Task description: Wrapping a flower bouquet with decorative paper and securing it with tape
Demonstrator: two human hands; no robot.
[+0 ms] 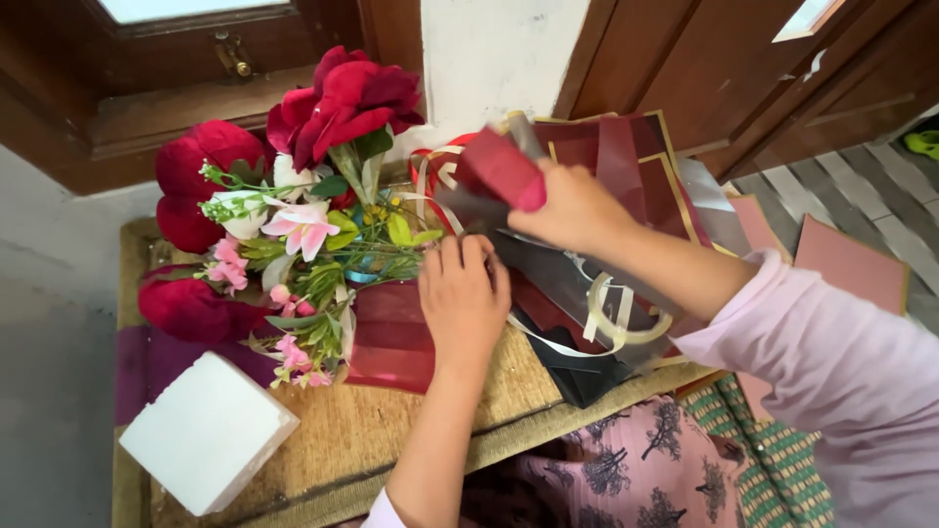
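Fingers of my right hand [572, 205] are pinching a dark red wrapping sheet [504, 166] at upper centre; my left hand [462, 298] is pressing flat beside the flower bunch [293, 225] left of centre. Better to be pulling slowly, keeping the ribbon [611, 323] untangled.

I see soft, even daylight, bright enough throughout. The window pane [186, 8] at the top edge is blown out white. Shadows under the flowers [293, 215] are faint. The wrapping sheets [626, 166] carry a mild sheen. Straight lines bow near the edges, and the right hand [572, 205] looks slightly smeared.
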